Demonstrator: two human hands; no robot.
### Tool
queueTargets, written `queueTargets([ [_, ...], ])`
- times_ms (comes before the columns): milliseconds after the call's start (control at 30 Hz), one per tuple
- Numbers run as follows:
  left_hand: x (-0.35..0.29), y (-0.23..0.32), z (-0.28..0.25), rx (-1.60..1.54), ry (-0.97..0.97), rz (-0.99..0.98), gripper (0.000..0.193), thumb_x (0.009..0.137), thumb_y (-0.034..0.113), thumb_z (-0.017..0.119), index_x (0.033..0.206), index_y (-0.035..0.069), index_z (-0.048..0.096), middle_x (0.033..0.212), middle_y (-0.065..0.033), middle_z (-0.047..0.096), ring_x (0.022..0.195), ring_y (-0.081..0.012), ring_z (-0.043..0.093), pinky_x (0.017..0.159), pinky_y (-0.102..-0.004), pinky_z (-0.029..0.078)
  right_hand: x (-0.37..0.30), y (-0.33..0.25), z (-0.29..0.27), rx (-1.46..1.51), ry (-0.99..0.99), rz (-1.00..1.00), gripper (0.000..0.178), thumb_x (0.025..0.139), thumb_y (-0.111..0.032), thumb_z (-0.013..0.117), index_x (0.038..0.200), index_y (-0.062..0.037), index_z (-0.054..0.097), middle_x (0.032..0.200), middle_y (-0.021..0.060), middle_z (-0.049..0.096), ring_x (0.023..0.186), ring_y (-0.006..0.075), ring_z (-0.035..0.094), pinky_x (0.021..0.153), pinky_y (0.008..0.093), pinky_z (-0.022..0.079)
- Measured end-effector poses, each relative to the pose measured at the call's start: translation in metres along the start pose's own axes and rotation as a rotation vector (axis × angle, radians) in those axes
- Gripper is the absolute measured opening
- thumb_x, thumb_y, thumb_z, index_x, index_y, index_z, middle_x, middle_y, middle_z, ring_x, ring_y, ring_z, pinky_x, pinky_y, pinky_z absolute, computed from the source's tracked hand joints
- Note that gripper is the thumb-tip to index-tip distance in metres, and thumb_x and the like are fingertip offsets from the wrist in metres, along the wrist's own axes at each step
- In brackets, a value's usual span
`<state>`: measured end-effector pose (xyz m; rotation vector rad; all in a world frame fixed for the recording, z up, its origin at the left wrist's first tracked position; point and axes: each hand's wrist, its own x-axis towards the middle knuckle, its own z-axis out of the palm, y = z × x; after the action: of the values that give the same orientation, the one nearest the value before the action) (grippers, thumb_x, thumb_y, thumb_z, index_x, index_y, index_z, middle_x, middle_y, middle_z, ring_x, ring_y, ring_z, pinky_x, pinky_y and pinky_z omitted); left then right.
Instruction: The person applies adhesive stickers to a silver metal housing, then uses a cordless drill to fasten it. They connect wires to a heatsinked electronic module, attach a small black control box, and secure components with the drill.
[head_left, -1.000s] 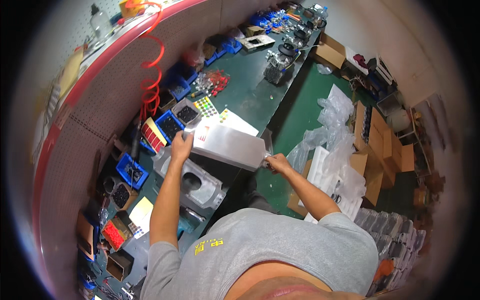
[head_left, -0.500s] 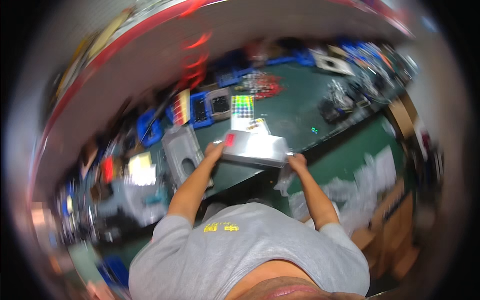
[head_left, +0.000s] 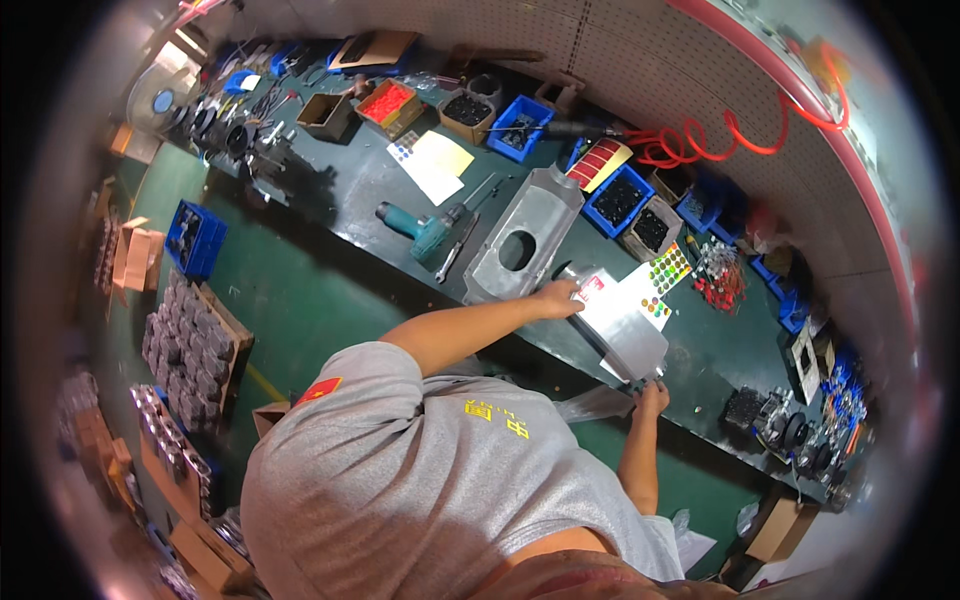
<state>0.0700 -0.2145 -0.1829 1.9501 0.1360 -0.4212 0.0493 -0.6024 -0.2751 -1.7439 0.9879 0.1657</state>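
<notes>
A silver metal box (head_left: pixel 628 328) with a red label near one end lies at a slant over the bench's front edge. My left hand (head_left: pixel 560 298) is closed on its labelled end. At the opposite end my right hand (head_left: pixel 652 398) grips the corner, where a small shiny fitting sticks out. Clear plastic film (head_left: pixel 595 405) hangs beside the right hand; whether those fingers also pinch it is hidden. Just left of the box lies a grey metal housing (head_left: pixel 528 235) with an oval hole. Behind the box rests a sheet of round coloured stickers (head_left: pixel 668 270).
On the bench (head_left: pixel 365 205) are a teal power drill (head_left: pixel 428 228), a wrench (head_left: pixel 457 248) and blue parts bins (head_left: pixel 618 198). A red coiled hose (head_left: pixel 740 140) hangs at the back. Metal parts (head_left: pixel 785 420) crowd the right end. Stacked castings (head_left: pixel 190 345) stand on the floor at left.
The view has swung left, showing more bench and floor there. The box now slants more steeply in the picture, its right end lower. Both hands stay on it, and the film still hangs by the right hand.
</notes>
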Motion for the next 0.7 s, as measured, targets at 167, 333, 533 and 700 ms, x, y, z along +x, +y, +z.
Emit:
queueTargets([
  [167, -0.062, 0.015, -0.029, -0.304, -0.338, -0.135, 0.045, 0.096, 0.027, 0.069, 0.134, 0.002, 0.064, 0.097, -0.0020, 0.067, 0.082, -0.0084, 0.058, 0.069, -0.0238, 0.046, -0.042, 0.019, -0.015, 0.294, 0.051, -0.090, 0.037, 0.088, -0.017, 0.072, 0.121, -0.0019, 0.068, 0.092, 0.0059, 0.066, 0.076, 0.0154, 0.064, 0.061, 0.0304, 0.056],
  [333, -0.081, 0.016, -0.063, -0.390, -0.390, -0.202, 0.043, 0.100, 0.021, 0.065, 0.136, -0.001, 0.060, 0.104, -0.0044, 0.070, 0.080, -0.0099, 0.061, 0.071, -0.0231, 0.050, -0.073, -0.017, -0.024, 0.360, 0.138, 0.014, 0.015, 0.091, -0.009, 0.064, 0.105, -0.0059, 0.069, 0.087, 0.0023, 0.066, 0.075, 0.0137, 0.065, 0.061, 0.0306, 0.058],
  [533, -0.051, 0.033, -0.052, -0.311, -0.478, -0.186, 0.041, 0.100, 0.017, 0.063, 0.135, -0.003, 0.058, 0.102, -0.0055, 0.072, 0.073, -0.0087, 0.057, 0.065, -0.0235, 0.046, -0.069, -0.007, -0.084, 0.747, 0.260, 0.165, 0.015, 0.097, -0.018, 0.063, 0.106, -0.0070, 0.067, 0.093, 0.0060, 0.070, 0.078, 0.0156, 0.068, 0.065, 0.0328, 0.061],
  [700, -0.013, 0.071, 0.009, -0.223, -0.498, -0.159, 0.042, 0.100, 0.017, 0.062, 0.135, -0.005, 0.057, 0.101, -0.0052, 0.072, 0.074, -0.0082, 0.056, 0.065, -0.0223, 0.045, -0.001, -0.008, -0.147, 1.017, 0.235, 0.217, 0.030, 0.098, -0.026, 0.064, 0.118, -0.0035, 0.059, 0.106, 0.0138, 0.068, 0.088, 0.0240, 0.070, 0.075, 0.0409, 0.064],
])
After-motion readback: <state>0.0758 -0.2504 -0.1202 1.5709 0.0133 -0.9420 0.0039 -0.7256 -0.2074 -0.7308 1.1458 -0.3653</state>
